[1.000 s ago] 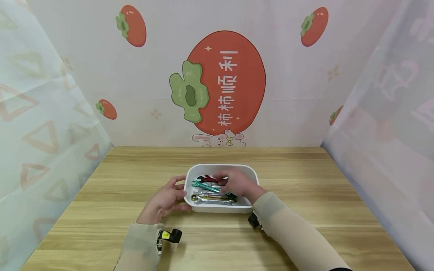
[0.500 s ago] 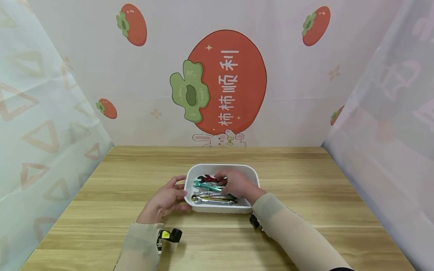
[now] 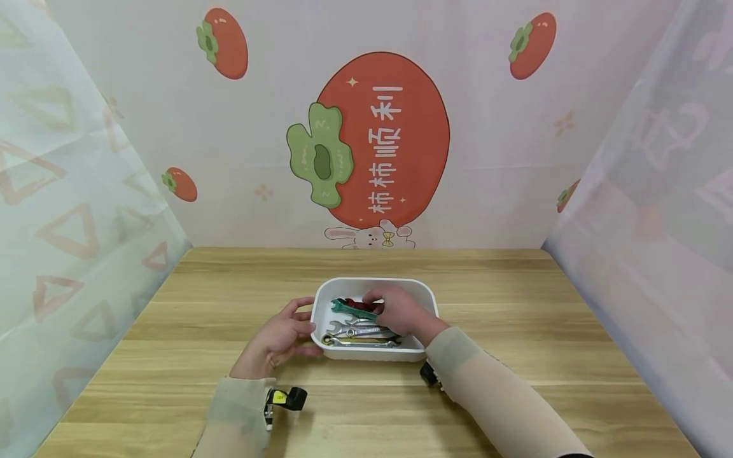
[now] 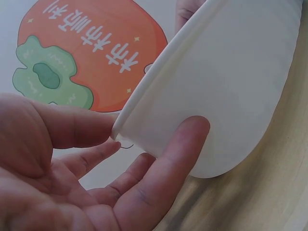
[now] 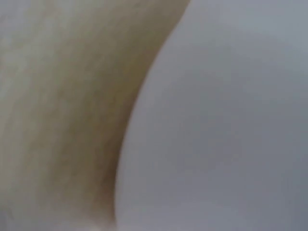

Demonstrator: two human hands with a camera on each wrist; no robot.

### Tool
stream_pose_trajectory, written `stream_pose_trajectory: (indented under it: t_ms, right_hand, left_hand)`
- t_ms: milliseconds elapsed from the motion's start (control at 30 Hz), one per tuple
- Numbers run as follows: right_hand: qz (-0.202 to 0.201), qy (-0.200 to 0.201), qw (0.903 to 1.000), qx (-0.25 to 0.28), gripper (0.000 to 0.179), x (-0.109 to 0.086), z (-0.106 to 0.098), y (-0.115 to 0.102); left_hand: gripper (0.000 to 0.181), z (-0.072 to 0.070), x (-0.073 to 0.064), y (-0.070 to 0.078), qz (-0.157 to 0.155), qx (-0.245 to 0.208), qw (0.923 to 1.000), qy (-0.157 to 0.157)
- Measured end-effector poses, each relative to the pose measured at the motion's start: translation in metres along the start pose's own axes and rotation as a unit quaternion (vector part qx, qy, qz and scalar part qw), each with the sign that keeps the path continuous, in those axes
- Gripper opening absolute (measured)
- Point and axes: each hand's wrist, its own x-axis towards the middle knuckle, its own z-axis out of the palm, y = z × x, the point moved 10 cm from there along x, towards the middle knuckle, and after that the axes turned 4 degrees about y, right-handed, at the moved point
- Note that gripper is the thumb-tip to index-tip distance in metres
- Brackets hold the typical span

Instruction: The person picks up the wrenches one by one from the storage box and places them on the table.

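Note:
A white plastic box (image 3: 375,354) holds several wrenches. In the head view my right hand (image 3: 403,312) reaches into it and pinches a green wrench (image 3: 350,310), whose open end points left; the other end is hidden behind the hand. A dark red wrench (image 3: 357,305) lies just behind it. Silver wrenches (image 3: 361,331) and a gold-coloured wrench (image 3: 328,340) lie nearer the front wall. My left hand (image 3: 283,334) rests its fingers on the box's left end. In the left wrist view one fingertip (image 4: 202,125) presses the outer wall (image 4: 231,91) and another touches the rim.
The box stands on a wood-grain table (image 3: 366,407). A printed cloth backdrop (image 3: 481,146) rises behind the table, with side sheets (image 3: 74,210) at left and right. The right wrist view is blurred and shows the pale box wall (image 5: 216,125) close up.
The green wrench has shifted slightly away from the front wall and to the right with my right hand's fingers, uncovering more of the silver wrenches. The left hand and box have stayed put.

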Motion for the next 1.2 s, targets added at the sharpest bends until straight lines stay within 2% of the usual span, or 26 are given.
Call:
stream_pose_trajectory:
  t_ms: [200,433,567,667,767,900,1067,1133,1200]
  right_hand:
    - [-0.006,0.005,0.9999,0.015,0.047,-0.003,-0.004,-0.003]
    - [0.002,0.014,0.9957,0.092,0.057,-0.005,-0.01,0.0]
    - [0.033,0.035,0.9895,0.137,0.057,-0.006,-0.021,0.007]
    - [0.071,0.065,0.9754,0.198,0.055,-0.006,-0.031,0.017]
    - [0.096,0.09,0.9548,0.266,0.055,-0.005,-0.038,0.024]
    - [0.099,0.1,0.9319,0.334,0.058,-0.005,-0.044,0.025]
    - [0.106,0.097,0.8986,0.415,0.057,-0.008,-0.049,0.027]
    - [0.112,0.097,0.8913,0.428,0.056,-0.01,-0.051,0.029]
    - [0.117,0.097,0.8909,0.428,0.055,-0.013,-0.056,0.031]
  left_hand:
    - [0.058,-0.001,-0.001,0.001,0.0,0.0,1.0,0.001]
    - [0.058,-0.002,0.0,0.0,0.0,0.002,1.0,0.004]
    - [0.058,-0.001,0.001,-0.001,-0.003,0.0,1.0,0.01]
    - [0.058,-0.001,0.002,-0.001,-0.005,-0.001,0.9999,0.015]
    - [0.059,-0.001,0.002,0.0,-0.003,0.001,0.9999,0.013]
    - [0.059,-0.001,0.003,0.0,0.0,0.004,1.0,0.008]
    - [0.059,-0.001,0.002,0.0,0.0,0.005,1.0,0.005]
    - [0.059,-0.001,0.002,0.0,0.0,0.005,1.0,0.005]
    - [0.059,-0.001,0.001,-0.001,0.0,0.003,1.0,0.004]
